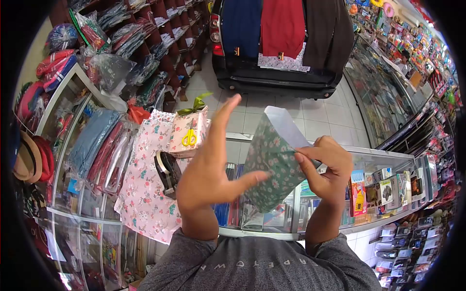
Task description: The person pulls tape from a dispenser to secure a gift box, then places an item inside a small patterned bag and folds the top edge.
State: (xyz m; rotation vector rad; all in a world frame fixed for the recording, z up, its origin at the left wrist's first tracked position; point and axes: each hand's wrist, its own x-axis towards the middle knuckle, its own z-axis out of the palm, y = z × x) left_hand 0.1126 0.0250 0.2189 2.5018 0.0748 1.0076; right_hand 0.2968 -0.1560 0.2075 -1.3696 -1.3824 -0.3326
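The right hand (330, 167) pinches daisy-print paper (274, 160) above the glass counter (272, 235), between its near and far edges; the left hand (208, 177) is spread wide, so one-sided pulling could crease it.

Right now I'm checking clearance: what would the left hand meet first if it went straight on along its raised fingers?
From the left hand, along its fingers, the first thing in line looks like the black car bumper. It seems farther off, though depth is unclear.
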